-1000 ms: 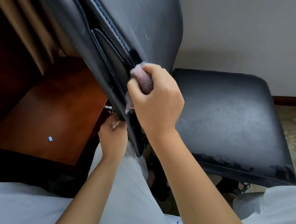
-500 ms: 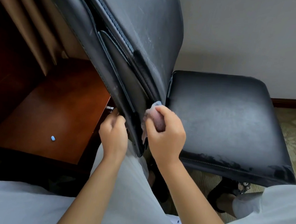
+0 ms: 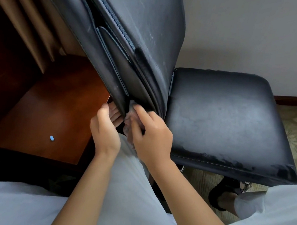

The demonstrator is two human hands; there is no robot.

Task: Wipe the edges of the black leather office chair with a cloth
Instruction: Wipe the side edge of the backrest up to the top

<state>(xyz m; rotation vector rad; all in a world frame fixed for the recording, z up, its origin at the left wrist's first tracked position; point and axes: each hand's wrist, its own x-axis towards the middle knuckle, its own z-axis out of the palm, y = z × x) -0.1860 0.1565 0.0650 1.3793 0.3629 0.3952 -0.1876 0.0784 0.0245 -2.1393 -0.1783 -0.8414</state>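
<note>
Basically one view only, head camera looking down. The chair (image 3: 133, 43) has its backrest slanting up and away at upper left, with the seat (image 3: 225, 120) to the right; both look dusty grey, with a darker streak along the backrest edge higher up. The right hand (image 3: 151, 132) is curled round the pinkish cloth (image 3: 129, 117), pushing it against the bottom end of the backrest edge, right where backrest meets seat. The left hand (image 3: 105, 129) is on the other side of that edge, thumb and fingers curled round the leather flap, apparently steadying or spreading it; fingertips are partly hidden behind the leather. The counter (image 3: 42, 119), dark red wood, sits to the left with a small blue object (image 3: 52, 138) on it, well apart from both hands. Curtain (image 3: 30, 26) behind the backrest. Risks, my read: the cloth is bunched tight, so it could skate over the seam and leave dust in the groove. The front edge of the seat looks patchy, easy to miss. If the left hand lets the flap go, it closes over the cloth and the inner fold goes unwiped.
</note>
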